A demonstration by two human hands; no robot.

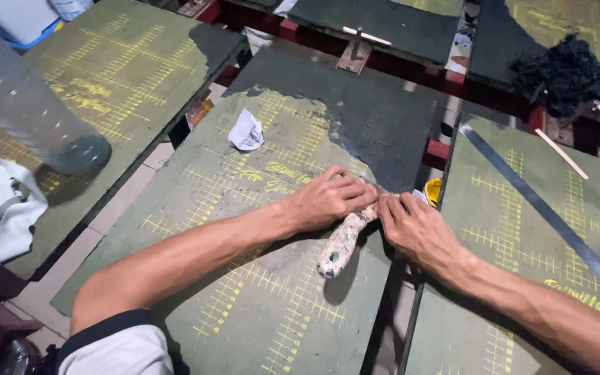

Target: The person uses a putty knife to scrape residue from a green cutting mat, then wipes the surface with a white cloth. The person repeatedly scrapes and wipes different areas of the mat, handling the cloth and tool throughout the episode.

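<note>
- Pressing down w/ both hands on the big dark-green printed slab w/ yellow grid lines point(244, 229), lying on the desk; grey wet coating covers its far part. A hard push near the right edge could tip or shift the slab.
- Left hand point(328, 200): fingers curled shut over the top of the paint-spattered pale-handled scraper point(342, 244), handle pointing back at the person; blade hidden.
- Right hand point(418, 226): fingers flat, mostly open, on the blade end; could slip & get nicked.
- Long grey metal ruler point(539, 205) on the next slab, well apart.
- Crumpled white rag point(246, 130) near the coating; could get smeared.
</note>
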